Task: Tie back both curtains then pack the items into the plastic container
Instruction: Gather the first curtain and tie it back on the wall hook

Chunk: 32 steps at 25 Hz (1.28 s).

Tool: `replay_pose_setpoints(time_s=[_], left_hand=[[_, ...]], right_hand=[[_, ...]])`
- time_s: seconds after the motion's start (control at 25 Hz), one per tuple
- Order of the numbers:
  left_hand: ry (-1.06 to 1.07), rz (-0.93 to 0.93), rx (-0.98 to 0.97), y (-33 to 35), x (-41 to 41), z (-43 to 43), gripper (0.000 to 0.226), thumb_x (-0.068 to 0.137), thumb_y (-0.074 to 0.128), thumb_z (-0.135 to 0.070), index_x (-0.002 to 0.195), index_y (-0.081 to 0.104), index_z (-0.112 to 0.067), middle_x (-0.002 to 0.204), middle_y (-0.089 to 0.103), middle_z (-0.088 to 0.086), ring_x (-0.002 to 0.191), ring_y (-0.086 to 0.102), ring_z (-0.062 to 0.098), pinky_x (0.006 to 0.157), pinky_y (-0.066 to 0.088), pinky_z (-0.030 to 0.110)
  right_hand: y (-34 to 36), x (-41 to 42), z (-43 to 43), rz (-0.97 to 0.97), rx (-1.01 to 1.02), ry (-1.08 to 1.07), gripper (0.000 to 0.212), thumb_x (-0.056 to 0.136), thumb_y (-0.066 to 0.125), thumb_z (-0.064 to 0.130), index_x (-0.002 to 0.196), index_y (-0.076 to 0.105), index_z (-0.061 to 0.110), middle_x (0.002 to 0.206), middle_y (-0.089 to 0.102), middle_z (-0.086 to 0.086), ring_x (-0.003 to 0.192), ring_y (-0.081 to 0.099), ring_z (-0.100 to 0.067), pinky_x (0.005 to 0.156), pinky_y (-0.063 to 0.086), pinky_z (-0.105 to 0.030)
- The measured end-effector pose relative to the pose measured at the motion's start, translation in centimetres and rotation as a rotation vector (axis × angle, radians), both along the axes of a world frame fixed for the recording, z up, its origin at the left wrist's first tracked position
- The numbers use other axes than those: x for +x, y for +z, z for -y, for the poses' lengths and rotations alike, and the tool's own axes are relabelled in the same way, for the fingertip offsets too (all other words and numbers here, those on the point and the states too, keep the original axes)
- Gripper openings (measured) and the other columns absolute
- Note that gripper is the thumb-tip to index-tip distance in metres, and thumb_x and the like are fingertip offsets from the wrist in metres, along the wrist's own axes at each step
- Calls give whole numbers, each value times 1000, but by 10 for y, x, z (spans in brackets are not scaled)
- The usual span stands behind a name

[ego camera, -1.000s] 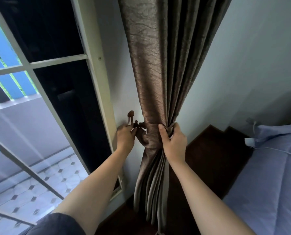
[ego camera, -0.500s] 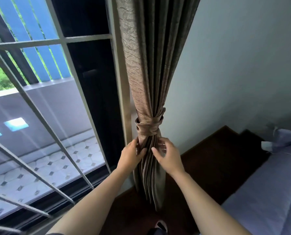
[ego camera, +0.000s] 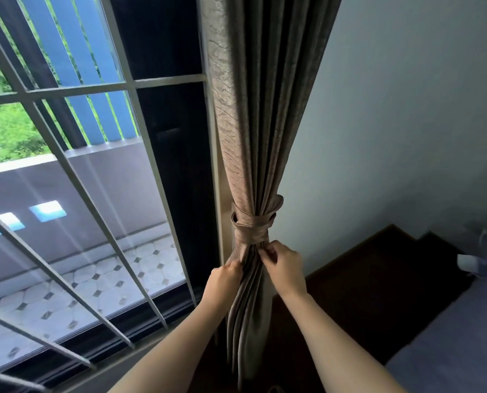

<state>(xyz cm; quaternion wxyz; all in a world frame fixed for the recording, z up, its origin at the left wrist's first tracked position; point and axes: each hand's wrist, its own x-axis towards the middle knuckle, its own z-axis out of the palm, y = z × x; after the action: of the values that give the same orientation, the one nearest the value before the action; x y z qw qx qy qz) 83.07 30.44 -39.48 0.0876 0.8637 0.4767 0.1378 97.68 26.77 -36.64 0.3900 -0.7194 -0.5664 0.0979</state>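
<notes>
Taupe curtain (ego camera: 253, 123) is hanging gathered into one upright bundle between the window frame (ego camera: 212, 154) and the pale wall (ego camera: 392, 137), its long axis running straight up and down, as a person is standing before it with both arms reaching forward. A tieback (ego camera: 252, 222) of matching cloth is wrapping round the bundle at its narrowest part and is sitting just above both hands, so any further tidying is looking like a matter of working upward or tugging down along the folds. The left hand (ego camera: 224, 280) is gripping the window-side edge of the bundle, its fingers curling into the cloth below the tieback. The right hand (ego camera: 285, 268) is sitting a little higher and nearer the tieback, its fingertips (ego camera: 262, 253) pinching a few pleats directly under it. Neither hand is spreading flat; both are closing on fabric, one on each side of the bundle, with the loose lower folds falling between the forearms toward the dark floor (ego camera: 378, 293). By the look of it, this curtain is being dressed after tying, and the packing part of the job is lying ahead. Neither a second curtain nor anything for packing is showing from this angle. A bed (ego camera: 458, 350) with blue bedding is filling the lower right corner, well apart from the hands.
</notes>
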Motion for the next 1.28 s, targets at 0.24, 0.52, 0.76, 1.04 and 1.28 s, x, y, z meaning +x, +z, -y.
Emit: replay_pose_setpoints(time_s=[0.24, 0.52, 0.76, 1.04, 1.28], left_hand=[[218, 182, -90, 10, -8, -8, 13, 91, 45, -13, 97, 55, -6, 88, 63, 14, 79, 61, 36, 61, 40, 36], [149, 355, 28, 10, -24, -8, 10, 90, 55, -12, 92, 56, -2, 85, 59, 10, 68, 56, 27, 56, 41, 32], [197, 424, -17, 4, -12, -2, 24, 96, 48, -15, 112, 61, -3, 99, 66, 11, 86, 63, 26, 68, 42, 23], [248, 233, 28, 7, -10, -13, 20, 94, 50, -22, 96, 62, -5, 83, 67, 10, 72, 62, 26, 56, 38, 31], [226, 177, 32, 12, -20, -26, 22, 94, 45, -21, 90, 57, -4, 78, 62, 11, 68, 59, 29, 55, 34, 31]], right_hand=[[10, -7, -1, -71, -90, 96, 22, 86, 64, 31, 89, 67, 9, 87, 72, -4, 78, 63, -15, 69, 39, -20], [-2, 2, -2, -301, -94, 129, 21, 84, 66, 19, 104, 62, 15, 104, 67, 0, 90, 63, -11, 82, 50, -23], [1, 3, -16, -383, -105, 72, 29, 82, 69, 24, 108, 58, 17, 110, 63, -1, 93, 63, -12, 80, 52, -25], [3, -4, -13, -175, -117, 50, 62, 71, 73, 52, 116, 53, 15, 113, 54, 4, 101, 52, -9, 86, 44, -22], [-2, -9, -17, -23, -40, 106, 17, 84, 65, 27, 90, 67, 11, 94, 66, -4, 83, 62, -18, 72, 45, -21]])
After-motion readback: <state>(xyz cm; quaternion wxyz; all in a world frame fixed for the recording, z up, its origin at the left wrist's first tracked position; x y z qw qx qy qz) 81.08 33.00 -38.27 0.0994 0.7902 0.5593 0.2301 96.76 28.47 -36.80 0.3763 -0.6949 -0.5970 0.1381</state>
